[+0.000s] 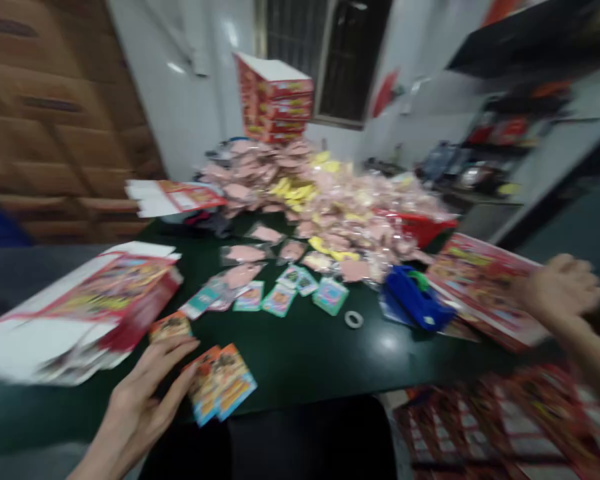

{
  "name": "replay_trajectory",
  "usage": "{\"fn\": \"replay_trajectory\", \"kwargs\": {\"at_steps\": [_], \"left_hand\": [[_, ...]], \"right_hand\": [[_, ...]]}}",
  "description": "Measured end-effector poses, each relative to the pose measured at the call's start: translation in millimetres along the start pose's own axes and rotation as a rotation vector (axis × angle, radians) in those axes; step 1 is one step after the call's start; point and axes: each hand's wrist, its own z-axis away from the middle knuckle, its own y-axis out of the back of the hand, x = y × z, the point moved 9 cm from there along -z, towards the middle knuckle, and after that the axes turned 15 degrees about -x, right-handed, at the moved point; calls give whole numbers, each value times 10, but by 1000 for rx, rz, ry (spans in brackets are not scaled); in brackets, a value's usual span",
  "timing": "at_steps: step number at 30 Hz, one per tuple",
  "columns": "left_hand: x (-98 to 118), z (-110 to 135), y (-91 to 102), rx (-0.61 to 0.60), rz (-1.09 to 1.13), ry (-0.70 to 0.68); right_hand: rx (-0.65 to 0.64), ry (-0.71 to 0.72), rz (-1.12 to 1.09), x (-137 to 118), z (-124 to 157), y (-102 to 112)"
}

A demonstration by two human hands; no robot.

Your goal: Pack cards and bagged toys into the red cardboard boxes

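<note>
My left hand [145, 387] is low at the left of the dark green table, thumb and forefinger apart. Its fingertips are at the orange and blue picture cards [225, 383]; whether they touch is hard to tell. Another orange card [173, 327] lies just beyond the knuckles. Far to the right, my right hand [563, 290] is raised, blurred, with its fingers spread and nothing visible in them. Beneath and beside it lies a flat red printed box [485, 283]. A blue tape dispenser [417, 300] stands left of that box.
A heap of bagged pink and yellow pieces [325, 207] covers the table's back. Green-edged cards [280, 299] and a white tape roll [354, 320] lie in front. Flattened red-white cartons [95, 300] lie left; red boxes [275, 100] are stacked behind. More red packages [490, 420] sit lower right.
</note>
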Motion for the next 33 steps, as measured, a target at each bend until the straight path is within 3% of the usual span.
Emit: {"fn": "replay_trajectory", "kwargs": {"at_steps": [1,3,5,7,8,11,13,16,18,22,25,29,31,33], "left_hand": [[-55,98,87,16,-1,27],[-93,264,263,76,-28,75],[-51,384,415,126,-66,101],[26,469,595,187,-111,100],[50,501,707,229,-144,102],[-3,510,1039,327,-314,125],[-172,428,1137,295,-464,155],[-575,305,987,105,-596,194],[-804,309,795,16,-606,197],[-986,425,592,69,-592,209],[-911,463,632,124,-571,170],[-641,483,984,226,-410,107],[-489,497,1204,314,-358,143],[-331,462,1289,348,-382,196]], "right_hand": [[66,38,-68,-175,62,-10],[19,290,-223,-825,303,-161],[-139,674,-440,-1742,828,-225],[-275,969,-690,-2634,1490,-64],[-322,1043,-790,-3035,1776,65],[-517,1210,-995,-4173,2417,439],[-652,1280,-966,-4863,2659,557],[-754,1238,-757,-5705,2798,440],[-764,1178,-657,-6101,2856,274],[-736,1091,-560,-6485,3011,41],[-663,1026,-570,-6488,2955,135],[-582,997,-637,-6244,2665,502],[-586,1038,-685,-6018,2570,698],[-639,1113,-803,-5721,2566,887]]}}
